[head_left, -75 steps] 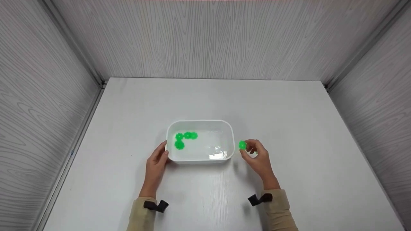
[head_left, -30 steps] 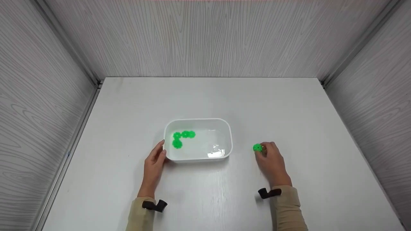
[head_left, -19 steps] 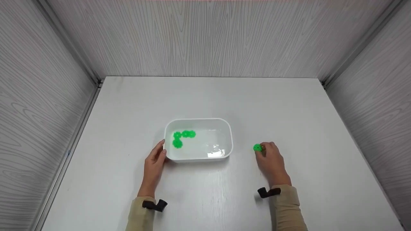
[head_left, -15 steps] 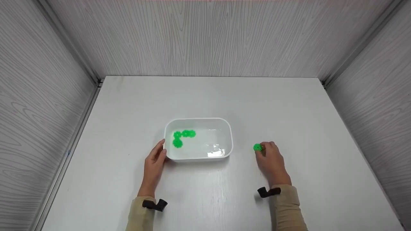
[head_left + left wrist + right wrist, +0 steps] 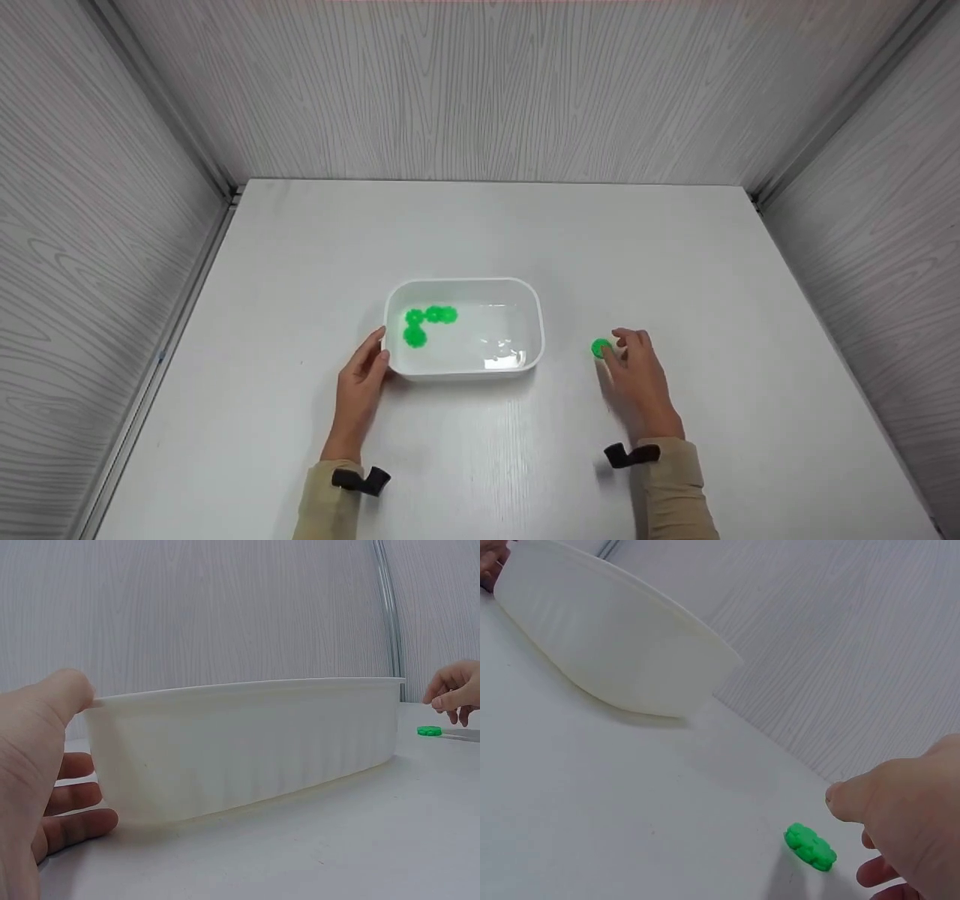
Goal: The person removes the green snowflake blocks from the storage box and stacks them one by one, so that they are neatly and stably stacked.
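A white plastic container [image 5: 465,373] stands mid-table with several green flower-shaped plastic pieces [image 5: 415,336] lying on its floor toward the left. My left hand [image 5: 361,390] holds the container's left end; in the left wrist view its thumb lies at the rim and its fingers bear on the outer wall lower down. To the right of the container, one more green flower-shaped piece [image 5: 810,846] lies flat on the table. Just beside that piece is my right hand [image 5: 639,379], its thumb and fingers spread apart with nothing between them. In the head view the thumb slightly overlaps the piece.
The white tabletop [image 5: 480,232] carries the container and the loose piece. Pale wood-grain panels rise at the back [image 5: 480,90] and on both sides. Both sleeves carry small black wrist mounts [image 5: 361,481].
My right hand went right, away from the container, with a green piece and set it on the table. Its fingers have since come off the piece. My left hand stays on the container.
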Demonstrator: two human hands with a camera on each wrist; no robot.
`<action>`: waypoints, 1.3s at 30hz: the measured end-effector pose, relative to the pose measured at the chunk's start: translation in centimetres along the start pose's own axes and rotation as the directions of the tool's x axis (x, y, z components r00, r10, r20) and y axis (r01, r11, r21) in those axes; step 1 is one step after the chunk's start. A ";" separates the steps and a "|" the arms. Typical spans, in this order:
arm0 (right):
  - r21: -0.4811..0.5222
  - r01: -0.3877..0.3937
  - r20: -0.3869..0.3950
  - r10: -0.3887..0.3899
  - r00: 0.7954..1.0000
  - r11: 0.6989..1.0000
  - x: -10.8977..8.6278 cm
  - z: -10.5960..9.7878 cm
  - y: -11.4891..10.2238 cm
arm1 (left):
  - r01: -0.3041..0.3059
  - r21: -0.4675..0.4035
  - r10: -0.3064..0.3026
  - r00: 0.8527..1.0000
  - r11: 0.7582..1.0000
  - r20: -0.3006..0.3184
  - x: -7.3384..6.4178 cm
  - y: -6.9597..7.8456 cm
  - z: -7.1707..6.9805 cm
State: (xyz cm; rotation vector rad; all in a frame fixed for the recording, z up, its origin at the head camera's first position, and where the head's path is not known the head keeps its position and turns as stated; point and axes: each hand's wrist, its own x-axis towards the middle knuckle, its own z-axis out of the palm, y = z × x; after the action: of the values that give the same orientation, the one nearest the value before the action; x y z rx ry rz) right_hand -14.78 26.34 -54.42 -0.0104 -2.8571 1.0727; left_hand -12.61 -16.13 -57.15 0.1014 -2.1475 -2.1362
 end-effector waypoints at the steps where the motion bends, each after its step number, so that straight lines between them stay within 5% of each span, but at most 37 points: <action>1: -0.005 0.009 -0.006 -0.009 1.000 1.000 0.1 -0.1 -0.1 | 0.001 -0.002 -0.001 1.000 1.000 0.000 0.0 0.0 0.0; 11: -0.015 0.166 -0.071 -0.167 0.983 0.986 1.2 -0.2 -2.0 | 0.002 0.035 -0.002 1.000 0.999 -0.014 -0.1 0.0 0.0; 24: -0.075 0.400 -0.149 -0.407 0.901 0.913 2.6 1.0 -5.3 | -0.017 0.045 0.018 1.000 0.999 -0.022 -0.1 0.0 0.0; 33: -0.057 0.389 -0.119 -0.393 0.912 0.920 3.2 1.5 -7.8 | -0.012 0.058 0.013 1.000 0.998 -0.019 -0.1 0.1 0.0; 39: -0.058 0.419 -0.118 -0.423 0.898 0.906 3.7 1.6 -9.4 | -0.016 0.052 0.017 1.000 0.998 -0.015 0.0 0.1 0.0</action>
State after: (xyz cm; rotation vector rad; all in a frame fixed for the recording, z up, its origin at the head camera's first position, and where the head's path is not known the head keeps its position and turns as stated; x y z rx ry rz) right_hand -18.40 18.32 -49.13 0.4968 -2.5840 0.8979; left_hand -12.60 -16.14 -57.08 0.1043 -2.1885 -2.0642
